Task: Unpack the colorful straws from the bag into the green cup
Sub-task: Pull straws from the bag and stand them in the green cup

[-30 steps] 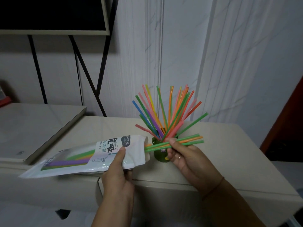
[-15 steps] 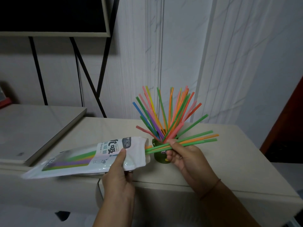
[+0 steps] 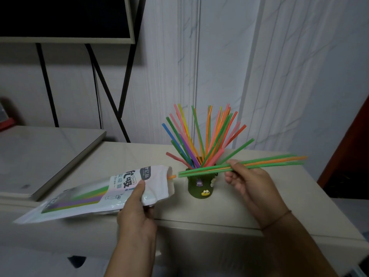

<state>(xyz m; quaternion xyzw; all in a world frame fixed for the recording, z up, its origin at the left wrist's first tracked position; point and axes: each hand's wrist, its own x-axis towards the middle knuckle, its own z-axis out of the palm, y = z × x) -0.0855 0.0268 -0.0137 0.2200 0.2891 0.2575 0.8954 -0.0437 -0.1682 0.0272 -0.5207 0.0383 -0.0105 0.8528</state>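
A small green cup (image 3: 196,185) with little figures on its side stands on the beige table (image 3: 259,196), and several colourful straws (image 3: 199,136) fan out of it. My left hand (image 3: 137,208) grips a white straw bag (image 3: 95,194) near its open mouth; green, purple and yellow straws show through it, and an orange tip (image 3: 172,177) pokes out. My right hand (image 3: 247,180) pinches a small bunch of green and orange straws (image 3: 265,162), held nearly level in front of the cup, fully clear of the bag.
A lower grey surface (image 3: 40,154) adjoins the table on the left. Behind it a dark screen (image 3: 60,17) sits on black metal legs (image 3: 107,92). A white panelled wall is at the back; a dark red edge (image 3: 355,136) is at the right.
My right hand has drawn the bunch of straws to the right, out of the bag's mouth. The bag and my left hand have stayed nearly still.
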